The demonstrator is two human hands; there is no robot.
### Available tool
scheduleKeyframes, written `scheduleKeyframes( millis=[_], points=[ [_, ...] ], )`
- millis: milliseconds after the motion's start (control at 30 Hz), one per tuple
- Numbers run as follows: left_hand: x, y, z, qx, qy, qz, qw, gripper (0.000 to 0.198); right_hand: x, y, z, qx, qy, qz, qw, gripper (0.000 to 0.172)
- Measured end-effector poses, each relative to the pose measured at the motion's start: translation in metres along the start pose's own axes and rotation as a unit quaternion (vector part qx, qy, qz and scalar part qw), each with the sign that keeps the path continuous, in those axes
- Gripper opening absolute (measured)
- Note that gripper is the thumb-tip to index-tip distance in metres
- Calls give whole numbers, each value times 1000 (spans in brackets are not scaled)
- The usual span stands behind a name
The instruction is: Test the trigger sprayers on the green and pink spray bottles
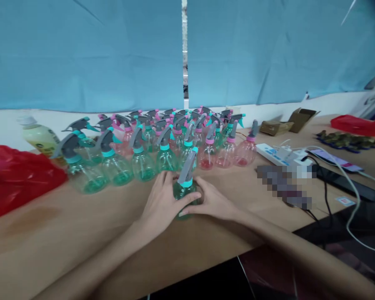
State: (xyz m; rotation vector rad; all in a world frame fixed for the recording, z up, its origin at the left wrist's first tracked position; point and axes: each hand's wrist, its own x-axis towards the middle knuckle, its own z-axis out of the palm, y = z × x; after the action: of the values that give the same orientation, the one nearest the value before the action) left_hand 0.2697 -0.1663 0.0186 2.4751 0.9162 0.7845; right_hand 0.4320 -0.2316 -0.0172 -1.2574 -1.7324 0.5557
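Observation:
A green spray bottle [185,188] with a grey trigger head and teal collar stands upright on the wooden table [81,233]. My left hand [162,202] wraps its left side, thumb across the front. My right hand [211,200] cups its right side. Both hands grip it at once. Just behind stand several more spray bottles [162,143], green ones at left and front, pink ones at right and back.
A red plastic bag [15,179] lies at the left with a yellowish bottle [40,137] behind it. A white power strip [281,155], cables and a dark device [343,181] lie at the right. Cardboard boxes [287,121] and a red tray [359,125] sit further right.

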Motion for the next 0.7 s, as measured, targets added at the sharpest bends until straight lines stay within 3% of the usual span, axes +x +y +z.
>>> scheduleKeyframes(
  millis=[167, 333, 500, 567, 700],
  points=[
    [22, 4, -7, -100, -8, 18, 995, 50, 7, -6, 4, -33, -11, -10, 999, 76],
    [34, -3, 0, -246, -22, 17, 969, 45, 17, -5, 17, -53, -15, -50, 997, 80],
    [34, -14, -4, -226, -20, 13, 974, 33, 25, 3, 19, -89, -57, -50, 993, 96],
    [33, -16, -10, -216, -20, 8, 976, 35, 24, 10, 13, -108, -80, -48, 990, 91],
    [33, -19, -17, -203, -5, -17, 979, 41, 19, 35, -1, -157, -85, -39, 983, 66]
  ],
)
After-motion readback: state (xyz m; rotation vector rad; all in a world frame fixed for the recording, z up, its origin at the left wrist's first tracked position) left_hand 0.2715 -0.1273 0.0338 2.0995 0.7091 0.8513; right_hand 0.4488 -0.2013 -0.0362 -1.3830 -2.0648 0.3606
